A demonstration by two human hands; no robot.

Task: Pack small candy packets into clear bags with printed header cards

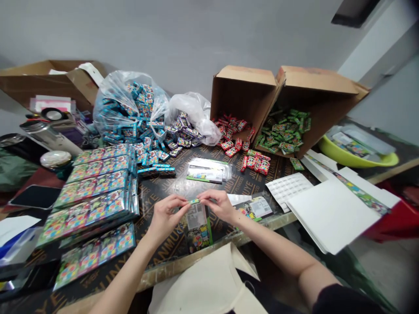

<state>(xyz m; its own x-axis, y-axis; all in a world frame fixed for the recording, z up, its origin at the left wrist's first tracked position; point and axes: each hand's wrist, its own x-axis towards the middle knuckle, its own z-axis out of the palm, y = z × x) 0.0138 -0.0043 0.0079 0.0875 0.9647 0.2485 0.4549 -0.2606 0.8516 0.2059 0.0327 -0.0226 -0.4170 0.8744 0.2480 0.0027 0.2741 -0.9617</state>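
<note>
Both my hands meet above the dark table point(157, 192). My left hand point(165, 216) and my right hand point(218, 204) pinch the top edge of a clear printed pouch point(197, 222) between thumbs and fingers. The pouch hangs down toward the table's front edge, its green and colourful print facing me. A flat stack of empty pouches point(207, 171) lies just beyond my hands. To my left, rows of filled colourful packs point(94, 192) are laid in overlapping piles.
A clear bag of blue packets point(129, 111) and a bag of purple ones point(185, 131) lie at the back. Tipped cardboard boxes spill red packets point(234, 131) and green packets point(284, 131). White sheets point(330, 213) overhang the right edge. A yellow-green basin point(356, 157) stands far right.
</note>
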